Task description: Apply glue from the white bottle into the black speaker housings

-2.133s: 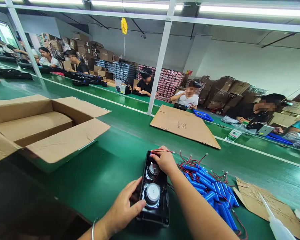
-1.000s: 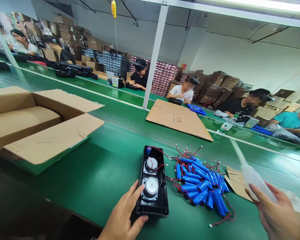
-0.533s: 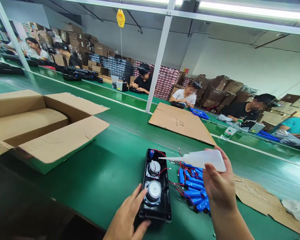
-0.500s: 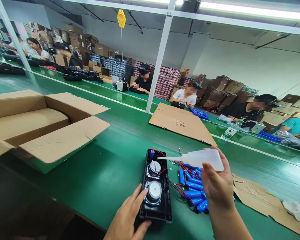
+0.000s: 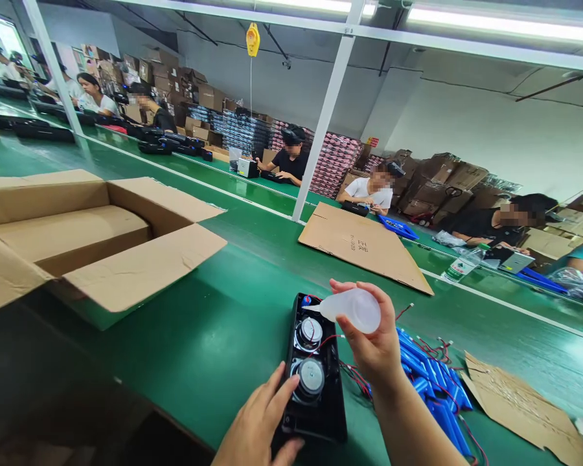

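Observation:
An open black speaker housing (image 5: 328, 414) lies on the green table, with two round silver-backed speaker drivers (image 5: 311, 375) inside and thin red wires. My left hand (image 5: 257, 417) grips its near left corner, fingers along the side and thumb at the near end. In my right hand (image 5: 381, 353) is a translucent white squeeze bottle (image 5: 357, 310), tilted so that its thin nozzle points into the housing's far end. A small blue part (image 5: 307, 301) sits near the nozzle tip; whether they touch I cannot tell. Blue wrapped battery packs (image 5: 434, 375) with red leads lie right of the housing, partly behind my right forearm.
A large open carton (image 5: 150, 272) stands at left. A flat cardboard sheet (image 5: 364, 249) lies beyond the housing, a torn cardboard piece (image 5: 525, 401) at right. Past the white post (image 5: 328, 116), several people work along the far bench, near a water bottle (image 5: 464, 264).
My right hand has swung the squeeze bottle so its base faces me more, with the nozzle still over the housing's far end. My left hand keeps its hold. The view has shifted slightly.

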{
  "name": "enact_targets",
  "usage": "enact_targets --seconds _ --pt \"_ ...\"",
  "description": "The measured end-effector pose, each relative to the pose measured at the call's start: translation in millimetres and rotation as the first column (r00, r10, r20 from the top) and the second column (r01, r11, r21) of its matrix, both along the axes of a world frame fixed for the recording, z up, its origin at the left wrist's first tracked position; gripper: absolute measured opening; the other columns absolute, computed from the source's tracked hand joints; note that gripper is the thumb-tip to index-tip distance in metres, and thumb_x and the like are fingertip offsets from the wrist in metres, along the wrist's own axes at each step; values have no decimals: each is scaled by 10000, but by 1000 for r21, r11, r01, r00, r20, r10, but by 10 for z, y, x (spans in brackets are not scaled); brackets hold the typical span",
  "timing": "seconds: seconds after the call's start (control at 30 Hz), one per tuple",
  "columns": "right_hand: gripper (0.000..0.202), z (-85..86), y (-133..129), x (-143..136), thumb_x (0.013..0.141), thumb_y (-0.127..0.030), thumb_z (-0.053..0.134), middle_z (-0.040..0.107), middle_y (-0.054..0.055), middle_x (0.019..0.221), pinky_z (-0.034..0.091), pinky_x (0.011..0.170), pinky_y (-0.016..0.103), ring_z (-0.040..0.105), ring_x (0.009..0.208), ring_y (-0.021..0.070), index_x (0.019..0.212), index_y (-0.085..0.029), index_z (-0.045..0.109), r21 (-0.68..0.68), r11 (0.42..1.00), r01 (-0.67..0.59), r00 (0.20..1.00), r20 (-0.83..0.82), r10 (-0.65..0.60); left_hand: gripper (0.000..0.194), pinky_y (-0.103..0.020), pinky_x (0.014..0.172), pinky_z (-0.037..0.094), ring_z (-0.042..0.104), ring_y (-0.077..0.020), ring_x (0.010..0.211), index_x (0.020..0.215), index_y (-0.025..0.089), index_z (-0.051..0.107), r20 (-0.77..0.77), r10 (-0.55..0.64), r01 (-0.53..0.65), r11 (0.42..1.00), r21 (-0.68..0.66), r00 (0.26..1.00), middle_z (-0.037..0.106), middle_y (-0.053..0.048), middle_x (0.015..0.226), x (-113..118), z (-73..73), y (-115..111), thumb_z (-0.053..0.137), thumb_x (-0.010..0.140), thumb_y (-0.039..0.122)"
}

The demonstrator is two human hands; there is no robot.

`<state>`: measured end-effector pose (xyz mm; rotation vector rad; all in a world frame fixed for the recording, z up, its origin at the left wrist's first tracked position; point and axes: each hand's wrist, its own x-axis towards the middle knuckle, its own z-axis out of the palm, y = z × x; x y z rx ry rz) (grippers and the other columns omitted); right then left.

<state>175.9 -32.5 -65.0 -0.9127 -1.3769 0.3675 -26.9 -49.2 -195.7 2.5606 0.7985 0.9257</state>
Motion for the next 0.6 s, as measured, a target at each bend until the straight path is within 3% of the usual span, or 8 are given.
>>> enact_targets --seconds 0.3,0.6 --pt "436 -4 92 -110 829 -207 613 552 86 1142 448 871 404 547 1027 224 1203 -259 396 -39 999 11 978 208 -3 836 -383 912 514 514 -260 1182 1411 241 161 -7 -10 9 999 -34 1000 360 -174 1416 8 9 -11 606 704 214" --pt "387 23 115 -160 829 -217 579 554 80 1115 447 858 386 545 999 218 1183 -248 425 -53 998 33 967 254 -19 832 -387 914 512 517 -261 1177 1404 234 174 1 -5 5 999 -42 1000 357 -181 1416 10 2 -23 605 694 197"
